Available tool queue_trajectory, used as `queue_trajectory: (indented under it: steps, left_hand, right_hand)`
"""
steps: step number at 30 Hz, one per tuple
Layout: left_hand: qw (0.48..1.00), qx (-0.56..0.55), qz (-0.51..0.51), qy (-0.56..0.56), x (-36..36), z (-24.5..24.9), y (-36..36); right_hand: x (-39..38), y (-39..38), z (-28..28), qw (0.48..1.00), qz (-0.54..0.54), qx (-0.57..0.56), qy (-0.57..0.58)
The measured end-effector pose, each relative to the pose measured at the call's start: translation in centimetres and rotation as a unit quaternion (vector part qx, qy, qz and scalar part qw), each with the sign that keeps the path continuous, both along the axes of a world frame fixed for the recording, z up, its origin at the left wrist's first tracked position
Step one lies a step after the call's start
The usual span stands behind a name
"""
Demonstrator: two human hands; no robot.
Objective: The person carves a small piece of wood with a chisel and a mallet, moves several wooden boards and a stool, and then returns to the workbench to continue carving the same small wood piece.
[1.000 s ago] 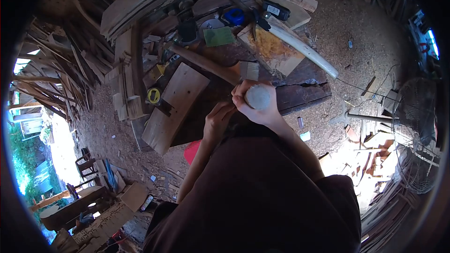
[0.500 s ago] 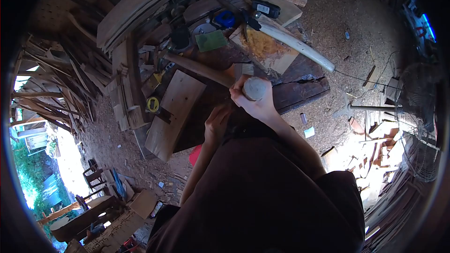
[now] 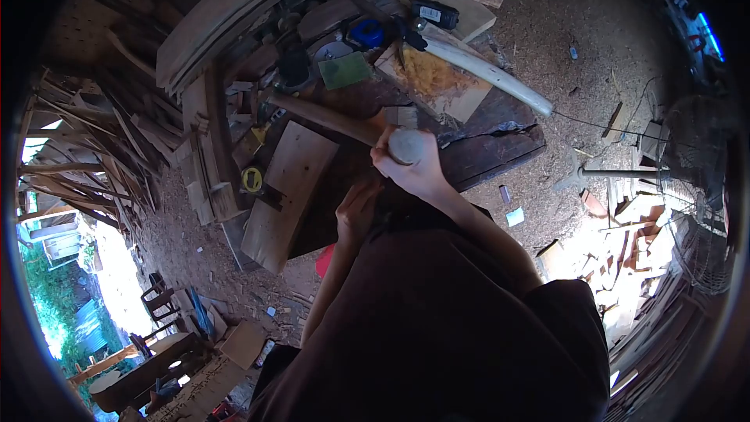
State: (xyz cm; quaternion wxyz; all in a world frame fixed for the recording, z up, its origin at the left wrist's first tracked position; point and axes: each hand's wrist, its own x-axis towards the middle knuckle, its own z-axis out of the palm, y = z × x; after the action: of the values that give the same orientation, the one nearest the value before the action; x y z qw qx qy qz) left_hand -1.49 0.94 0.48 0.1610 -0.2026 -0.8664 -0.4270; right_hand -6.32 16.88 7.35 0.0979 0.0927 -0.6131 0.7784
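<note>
Basically, the dark bench [image 3: 500, 148] takes up the middle of the scene, with long boards [image 3: 226, 8] along its far left. A pale plank [image 3: 289, 191] lies at the near left, its length running from near left to far right. Over on the far right, a pale handle [image 3: 492, 74] slants toward the near right across a stained board [image 3: 437, 78]. A brown stick [image 3: 324, 116] runs from the far left down to the right hand [image 3: 426, 172]; whether it joins the round wood [image 3: 406, 146] is hidden. That round wood is at the middle of the bench's near side, its flat end pointing up at the camera and its long axis roughly upright, with the right hand's fingers clamped around it. Just nearer and to the left, the left hand [image 3: 357, 215] has its fingers close together, slightly bent; I can't tell if they grip anything. Smaller still are the green pad [image 3: 344, 69], then the blue tape [image 3: 366, 33], both on the far side, and the yellow tape [image 3: 251, 180], left of the plank.
</note>
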Motion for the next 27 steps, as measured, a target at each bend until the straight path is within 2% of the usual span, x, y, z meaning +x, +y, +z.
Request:
queue_trajectory:
  steps: [3, 8, 11, 13, 17, 19, 23, 25, 27]
  left_hand:
    - [1.000, -0.008, 0.007, -0.007, 0.5, -0.4, -0.2]
    - [1.000, 0.004, 0.001, 0.003, 0.2, -0.7, -0.2]
    - [1.000, 0.012, 0.007, 0.008, 0.4, -0.5, -0.2]
    - [1.000, 0.010, 0.006, 0.005, 0.5, -0.4, -0.3]
    - [1.000, 0.006, 0.016, 0.010, 0.6, -0.9, -0.5]
    - [1.000, 0.003, 0.023, -0.001, 1.1, -1.3, -0.9]
    - [1.000, 0.006, 0.020, -0.007, 0.8, -1.2, -0.7]
    - [1.000, 0.009, 0.022, -0.006, 0.7, -1.1, -0.7]
    - [1.000, 0.012, 0.019, -0.005, 1.1, -1.2, -0.9]
  right_hand:
    - [0.1, -0.2, 0.3, 1.000, -0.013, -0.010, 0.024]
    - [-0.2, -0.2, -0.5, 1.000, 0.000, 0.013, -0.008]
    - [0.4, -0.7, 0.0, 0.997, -0.024, -0.045, -0.050]
    - [-0.1, -1.1, -0.7, 1.000, -0.014, 0.007, -0.023]
    - [0.5, -0.8, 0.0, 1.000, -0.013, -0.010, -0.011]
    - [0.9, -1.2, -0.8, 0.995, -0.029, 0.075, 0.062]
    - [1.1, -0.8, -0.3, 0.998, 0.002, 0.046, 0.030]
    - [1.2, -0.3, 1.0, 0.996, -0.018, 0.051, 0.076]
    - [1.4, -1.2, -0.7, 0.996, -0.014, 0.053, 0.069]
